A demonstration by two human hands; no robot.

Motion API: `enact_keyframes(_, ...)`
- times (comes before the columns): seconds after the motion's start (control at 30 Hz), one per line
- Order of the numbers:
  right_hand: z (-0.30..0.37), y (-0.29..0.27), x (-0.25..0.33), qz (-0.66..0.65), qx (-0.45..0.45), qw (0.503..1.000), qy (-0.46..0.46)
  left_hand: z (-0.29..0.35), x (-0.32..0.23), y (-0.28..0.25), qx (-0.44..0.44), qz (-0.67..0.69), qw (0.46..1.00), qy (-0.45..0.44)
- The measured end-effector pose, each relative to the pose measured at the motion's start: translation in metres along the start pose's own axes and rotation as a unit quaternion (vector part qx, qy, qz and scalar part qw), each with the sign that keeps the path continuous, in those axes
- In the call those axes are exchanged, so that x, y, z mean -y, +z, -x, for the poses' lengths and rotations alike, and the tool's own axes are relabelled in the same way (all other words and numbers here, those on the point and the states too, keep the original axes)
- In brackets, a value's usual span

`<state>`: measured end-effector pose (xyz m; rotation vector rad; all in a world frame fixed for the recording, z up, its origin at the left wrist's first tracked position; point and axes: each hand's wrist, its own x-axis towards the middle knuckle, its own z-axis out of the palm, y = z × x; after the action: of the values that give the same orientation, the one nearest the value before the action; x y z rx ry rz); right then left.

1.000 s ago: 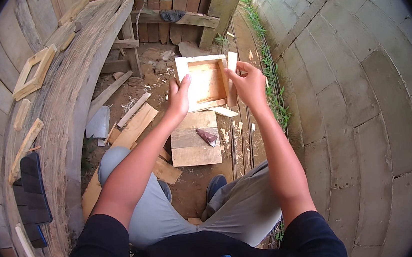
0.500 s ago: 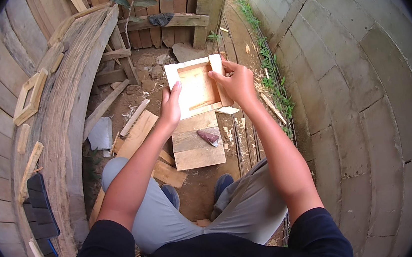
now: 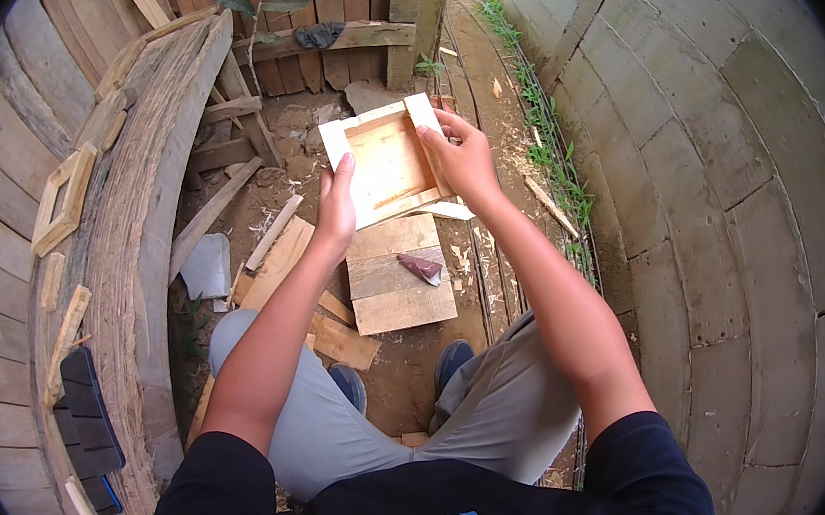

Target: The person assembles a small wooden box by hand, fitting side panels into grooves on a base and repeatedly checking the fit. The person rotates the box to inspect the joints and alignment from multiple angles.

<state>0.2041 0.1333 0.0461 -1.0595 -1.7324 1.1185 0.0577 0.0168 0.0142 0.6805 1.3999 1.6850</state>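
Box point(image 3: 391, 164) held at upper centre of frame, clasped in grip of left hand point(image 3: 335, 205) and right hand point(image 3: 465, 161); side strips point(image 3: 420, 112) positioned, fastening unclear.

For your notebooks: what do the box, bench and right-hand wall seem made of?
Box: apparently bare wood, by its pale tan, unpainted surfaces. Bench: rough, unvarnished-looking wood, showing grain lines. Right-hand wall: probably bare concrete block; grey, with joints.

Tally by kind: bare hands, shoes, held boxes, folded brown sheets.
Hands: 2 (left hand, right hand)
Shoes: 2 (left shoe, right shoe)
Box: 1
Folded brown sheet: 1
Total: 6
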Motion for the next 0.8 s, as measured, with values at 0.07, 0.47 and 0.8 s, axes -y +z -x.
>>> enact_keyframes(0.07,-0.002,-0.001,-0.003,-0.019,0.014,1.0,0.015,0.002,-0.004,0.001,0.002,0.001,1.0,0.001)
enact_keyframes(0.47,-0.004,-0.009,-0.005,-0.162,0.174,0.959,0.152,-0.021,0.014,-0.018,0.077,0.02,0.996,-0.038)
enact_keyframes(0.8,0.006,-0.002,0.005,-0.04,0.163,0.984,0.057,-0.017,0.006,-0.017,0.046,-0.054,0.997,-0.04)
